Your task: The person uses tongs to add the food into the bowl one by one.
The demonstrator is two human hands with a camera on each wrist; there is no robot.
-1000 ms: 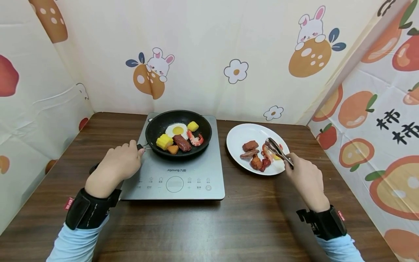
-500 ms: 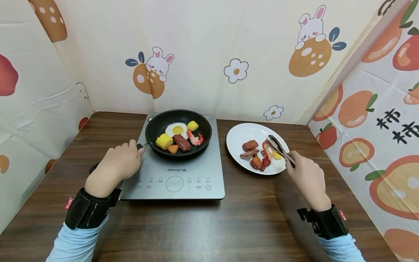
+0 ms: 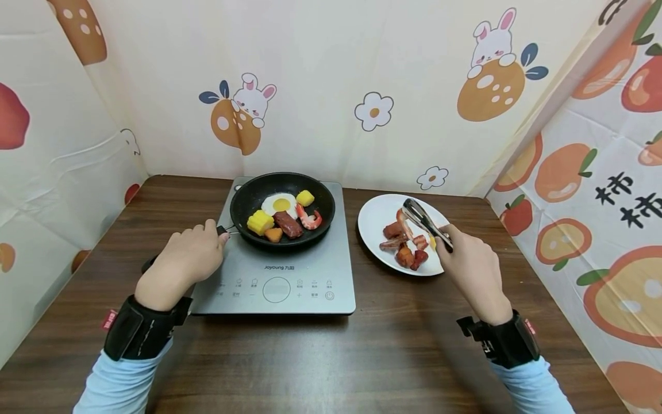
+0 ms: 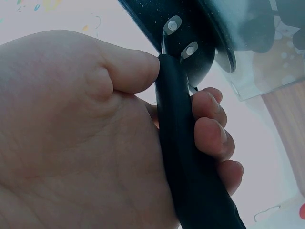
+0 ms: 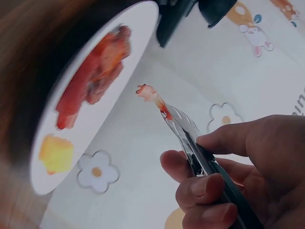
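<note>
My left hand [image 3: 207,236] grips the black handle [image 4: 181,157] of a frying pan [image 3: 248,198] that sits on an induction cooker [image 3: 279,282]. The pan holds a fried egg [image 3: 280,204], corn [image 3: 260,223], a sausage piece [image 3: 287,225], a shrimp [image 3: 309,219] and other bits. My right hand [image 3: 447,241] holds metal tongs [image 3: 424,221] above a white plate [image 3: 377,215]. The tongs [image 5: 183,129] pinch a red shrimp piece [image 5: 150,95] lifted off the plate [image 5: 66,129]. Several red-brown pieces and a yellow one lie on the plate.
The cooker stands in the middle of a dark wooden table [image 3: 331,356]. Cartoon-printed screens [image 3: 331,86] close off the back and both sides. The cooker's control panel [image 3: 276,290] faces me.
My right hand has raised the tongs and moved them left, lifting a red shrimp piece from the plate. The left hand has stayed on the pan handle.
</note>
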